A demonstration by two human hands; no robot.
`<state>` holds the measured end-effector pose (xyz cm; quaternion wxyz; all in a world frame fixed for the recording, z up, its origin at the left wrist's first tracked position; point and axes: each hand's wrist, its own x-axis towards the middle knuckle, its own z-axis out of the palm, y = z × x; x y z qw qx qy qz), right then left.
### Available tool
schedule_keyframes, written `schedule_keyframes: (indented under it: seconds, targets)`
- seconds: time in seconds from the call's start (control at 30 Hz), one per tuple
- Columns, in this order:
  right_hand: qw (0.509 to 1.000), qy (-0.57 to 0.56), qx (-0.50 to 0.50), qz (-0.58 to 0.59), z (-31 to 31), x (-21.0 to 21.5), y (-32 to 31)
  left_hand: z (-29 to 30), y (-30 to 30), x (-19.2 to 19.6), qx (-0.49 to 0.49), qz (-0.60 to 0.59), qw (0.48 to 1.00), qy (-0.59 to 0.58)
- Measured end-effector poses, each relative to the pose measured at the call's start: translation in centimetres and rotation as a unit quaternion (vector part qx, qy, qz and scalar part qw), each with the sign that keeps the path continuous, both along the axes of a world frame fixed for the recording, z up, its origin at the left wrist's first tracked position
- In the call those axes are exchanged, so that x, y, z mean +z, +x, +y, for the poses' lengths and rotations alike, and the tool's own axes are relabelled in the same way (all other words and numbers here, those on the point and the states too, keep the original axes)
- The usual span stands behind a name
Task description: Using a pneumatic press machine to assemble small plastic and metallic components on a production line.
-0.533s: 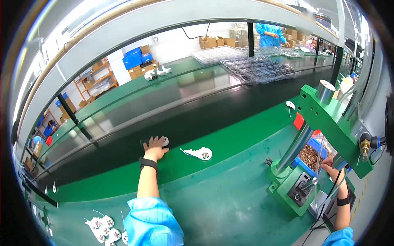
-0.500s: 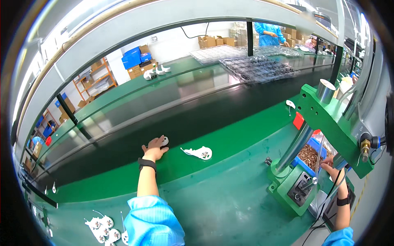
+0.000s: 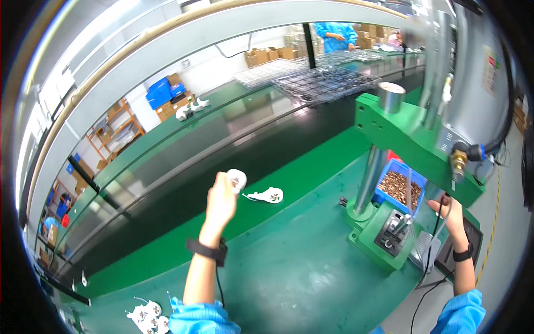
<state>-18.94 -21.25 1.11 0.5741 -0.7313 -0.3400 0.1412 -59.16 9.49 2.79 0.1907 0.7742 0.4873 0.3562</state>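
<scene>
My left hand is closed on a white round plastic part, lifted above the black belt and the green strip beside it. Just right of it, a similar white part with a thin tail lies on the green strip. Under the arm of the green press, my right hand is at the right of the fixture, close to the blue bin of small copper-coloured pieces. Its fingers are pinched together; whatever they hold is too small to tell.
Several white parts lie clustered at the lower left of the green bench. The dark conveyor belt runs across behind it. Clear plastic trays stand beyond. A person in blue works at the far side.
My left hand has picked the white part up off the belt's edge and raised it. My right hand stays beside the press. The whole view has shifted, bringing the press further left.
</scene>
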Motion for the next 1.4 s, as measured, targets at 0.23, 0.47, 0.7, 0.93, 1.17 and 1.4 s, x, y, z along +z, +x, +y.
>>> schedule_keyframes:
  seconds: [0.23,0.47,0.7,0.93,1.17,1.4]
  targets:
    - [0.991,-0.038,0.066,-0.113,-1.7,-0.8,-0.5,-15.5,12.5,4.9,-0.410,-0.031,0.787,-0.461]
    - [0.986,-0.055,0.051,-0.148,-6.2,-0.5,-0.4,-18.5,19.2,1.7,-0.480,-0.101,0.854,-0.174]
    - [0.993,-0.069,0.047,-0.084,-7.3,-0.7,-0.3,-19.9,19.7,2.5,-0.407,0.042,0.905,-0.113]
    - [0.994,0.004,0.047,-0.099,-5.6,-1.6,-1.5,-20.8,19.7,4.1,-0.324,0.195,0.926,-0.017]
    - [0.985,0.141,0.043,0.089,-3.6,-3.4,-2.9,-21.1,19.9,3.4,-0.295,0.208,0.932,-0.024]
    - [0.983,0.161,0.030,0.089,-2.0,-7.5,-3.2,-21.4,19.2,2.9,-0.283,0.148,0.945,-0.063]
